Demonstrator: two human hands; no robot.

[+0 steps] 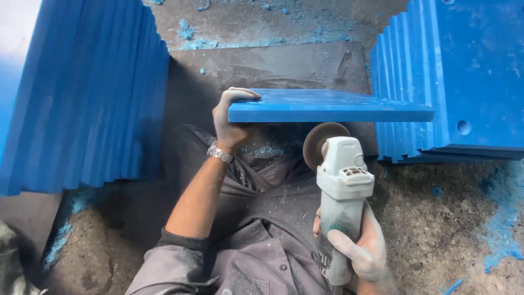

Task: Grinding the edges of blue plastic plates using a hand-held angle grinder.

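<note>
A flat blue plastic board (327,106) lies level in front of me, over my lap. My left hand (230,117) grips its left end, fingers curled over the top edge. My right hand (360,248) holds the body of a pale grey angle grinder (341,191). The grinder's round disc (319,143) sits just under the board's near edge. A metal wristwatch (219,153) is on my left wrist.
Tall stacks of blue boards stand at the left (87,93) and at the right (458,76), the right ones with drilled holes. A dark slab (262,65) lies behind the held board. Blue shavings and dust are strewn over the rough ground (436,229).
</note>
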